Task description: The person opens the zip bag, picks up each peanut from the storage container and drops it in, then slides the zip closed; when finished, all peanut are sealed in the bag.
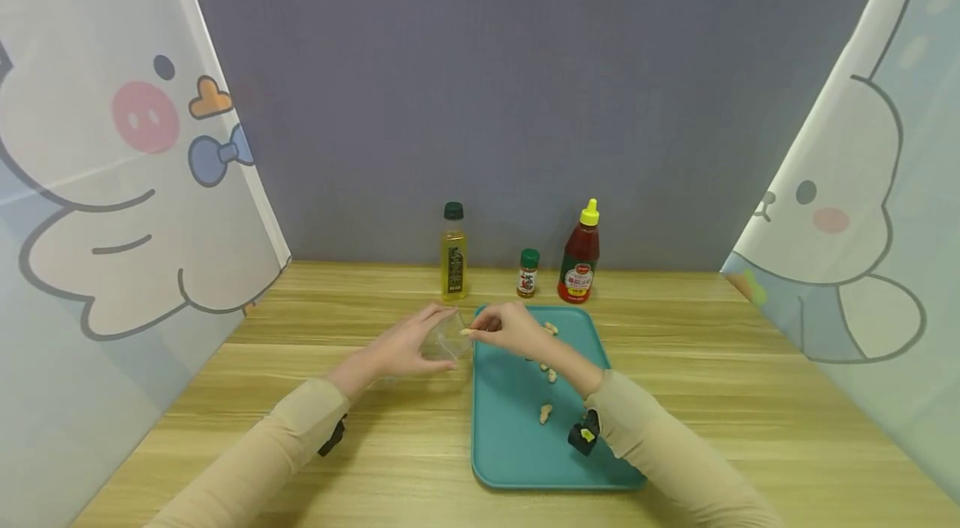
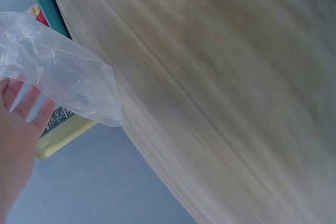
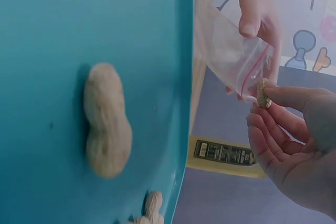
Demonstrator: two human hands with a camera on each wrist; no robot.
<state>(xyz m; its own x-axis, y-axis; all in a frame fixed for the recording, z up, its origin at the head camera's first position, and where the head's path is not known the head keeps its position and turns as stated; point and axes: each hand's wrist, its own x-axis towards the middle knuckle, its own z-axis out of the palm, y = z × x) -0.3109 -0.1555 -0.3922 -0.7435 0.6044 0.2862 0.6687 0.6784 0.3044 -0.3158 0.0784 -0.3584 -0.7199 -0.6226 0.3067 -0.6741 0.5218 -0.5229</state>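
My left hand (image 1: pixel 405 347) grips a clear zip bag (image 2: pixel 68 72), thumb on one side and fingers on the other. The bag's mouth, edged by a pink-red seal line in the right wrist view, faces my right hand (image 1: pixel 517 332). Between thumb and fingertips, that hand pinches a peanut (image 3: pixel 263 94) in its shell, right at the bag's mouth. Whether the peanut is inside the rim I cannot tell. Several more peanuts (image 1: pixel 545 413) lie on the teal tray (image 1: pixel 510 449) beneath my right forearm, which hides part of it.
Behind the tray stand an oil bottle (image 1: pixel 453 257) with a dark cap, a small green-capped spice jar (image 1: pixel 527 278) and a red sauce bottle (image 1: pixel 580 257) with a yellow tip. A grey partition (image 1: pixel 480 95) rises at the back of the wooden table (image 1: pixel 712 395).
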